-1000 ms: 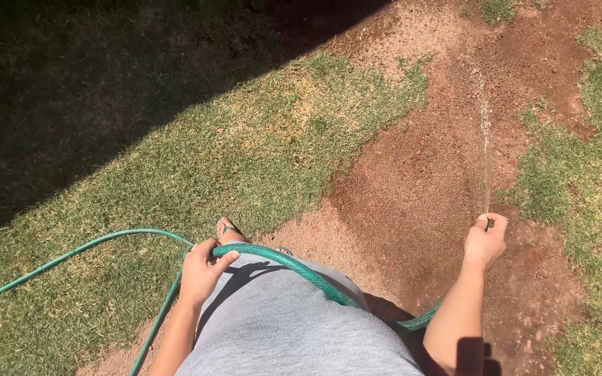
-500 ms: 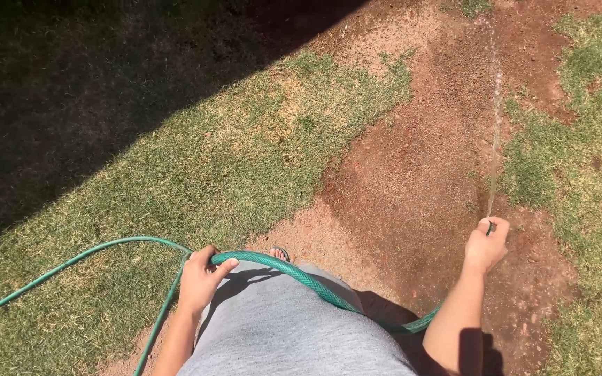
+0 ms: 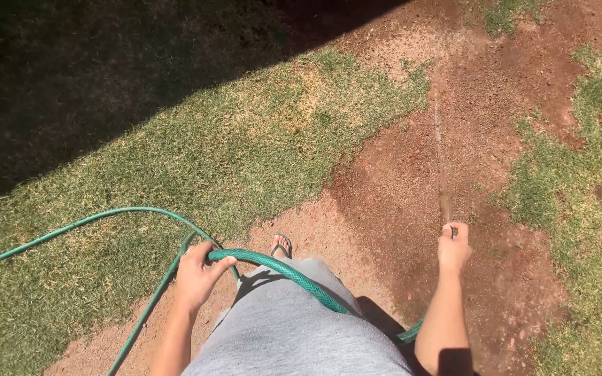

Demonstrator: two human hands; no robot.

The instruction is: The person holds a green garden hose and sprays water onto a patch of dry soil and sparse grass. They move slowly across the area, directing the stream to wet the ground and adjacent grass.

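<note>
A green garden hose (image 3: 294,273) loops across the grass at the left, crosses in front of my grey-clad legs and runs on to my right side. My left hand (image 3: 198,276) is closed around a bend of the hose above my left leg. My right hand (image 3: 453,246) grips the hose end, thumb over the opening. A thin stream of water (image 3: 440,153) shoots from it, away from me, over the bare reddish soil (image 3: 454,125). My sandalled foot (image 3: 281,245) shows just beyond the hose.
Patchy dry grass (image 3: 231,153) covers the left and middle ground, with more grass (image 3: 593,174) at the right. The dirt under the stream looks darker and wet. A deep shadow (image 3: 71,83) lies over the far left.
The water stream has swung slightly to the left over the soil. Both hands keep their hold on the hose, and the view has shifted a little.
</note>
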